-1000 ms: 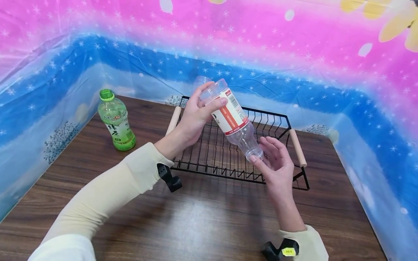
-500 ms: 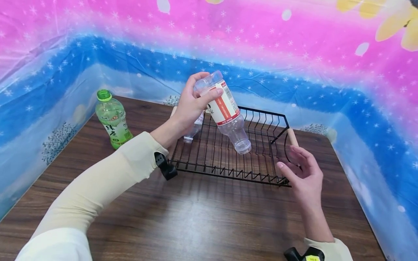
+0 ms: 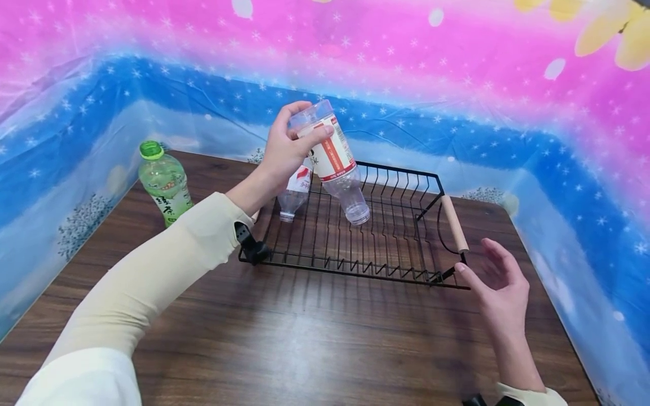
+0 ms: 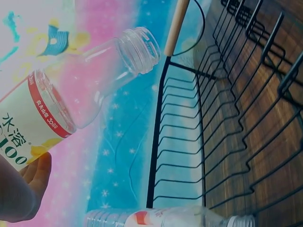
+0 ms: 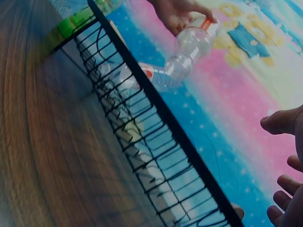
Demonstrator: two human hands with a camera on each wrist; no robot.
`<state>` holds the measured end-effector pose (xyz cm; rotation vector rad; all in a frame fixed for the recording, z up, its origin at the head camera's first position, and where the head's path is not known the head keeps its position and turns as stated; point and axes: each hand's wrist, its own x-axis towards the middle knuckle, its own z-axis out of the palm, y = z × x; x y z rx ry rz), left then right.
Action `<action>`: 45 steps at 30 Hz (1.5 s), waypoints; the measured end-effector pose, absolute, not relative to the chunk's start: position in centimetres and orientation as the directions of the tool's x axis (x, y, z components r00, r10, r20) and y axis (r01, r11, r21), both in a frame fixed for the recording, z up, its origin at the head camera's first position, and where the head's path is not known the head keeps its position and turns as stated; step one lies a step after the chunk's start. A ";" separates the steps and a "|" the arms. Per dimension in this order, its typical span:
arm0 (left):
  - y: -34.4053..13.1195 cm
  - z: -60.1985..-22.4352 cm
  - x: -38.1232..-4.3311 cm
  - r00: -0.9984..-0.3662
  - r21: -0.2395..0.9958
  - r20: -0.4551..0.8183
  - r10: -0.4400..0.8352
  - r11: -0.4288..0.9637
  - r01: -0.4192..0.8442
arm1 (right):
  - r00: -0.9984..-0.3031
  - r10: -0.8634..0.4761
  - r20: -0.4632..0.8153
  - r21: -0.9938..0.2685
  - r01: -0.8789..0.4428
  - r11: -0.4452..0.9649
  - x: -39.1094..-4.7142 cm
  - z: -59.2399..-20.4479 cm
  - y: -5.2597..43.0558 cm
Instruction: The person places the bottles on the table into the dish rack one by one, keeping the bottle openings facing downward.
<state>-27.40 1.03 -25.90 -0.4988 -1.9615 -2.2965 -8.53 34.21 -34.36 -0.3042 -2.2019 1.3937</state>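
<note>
My left hand point(image 3: 284, 149) grips a clear plastic bottle point(image 3: 332, 155) near its base, thumb across the white and red label. The bottle tilts neck down above a black wire dish rack point(image 4: 157, 142); its threaded mouth point(image 4: 147, 49) has no cap. A second clear bottle point(image 3: 293, 200) with a white and red label is neck down at the rack's left part, partly hidden behind my left hand. To the right, my right hand point(image 3: 503, 299) is held with fingers spread and holds nothing. It is nearest the rack's right wooden handle point(image 3: 453, 223).
A green tea bottle point(image 3: 165, 180) with green liquid stands on the dark wooden table point(image 3: 304, 344) at the left, partly covered by my left sleeve point(image 3: 167, 265). A patterned pink and blue cloth point(image 3: 386, 73) surrounds the table's back and sides.
My right hand has let go of the held bottle's neck and moved right, away from it. My left hand has shifted slightly left and up with the bottle, uncovering more of the second bottle.
</note>
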 end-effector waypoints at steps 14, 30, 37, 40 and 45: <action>1.0 -26.2 -29.0 -0.951 0.962 0.268 0.153 -0.090 0.256 | -0.893 0.424 0.151 -0.855 0.097 0.509 -7.3 -36.3 36.0; 1.5 -26.6 -30.5 -0.959 0.964 0.226 0.169 0.105 0.245 | -0.943 0.289 0.164 -0.826 0.029 0.563 -7.4 -37.5 36.0; 2.0 -27.4 -31.1 -0.960 0.938 0.209 0.188 0.237 0.251 | -0.950 0.264 0.166 -0.805 0.025 0.593 -7.6 -38.0 36.0; 2.1 -27.8 -31.4 -0.958 0.930 0.211 0.196 0.260 0.258 | -0.945 0.276 0.176 -0.806 0.023 0.592 -7.8 -38.2 36.0; 2.4 -28.3 -31.6 -0.956 0.913 0.203 0.210 0.312 0.263 | -0.934 0.301 0.194 -0.791 0.032 0.611 -8.0 -38.5 36.0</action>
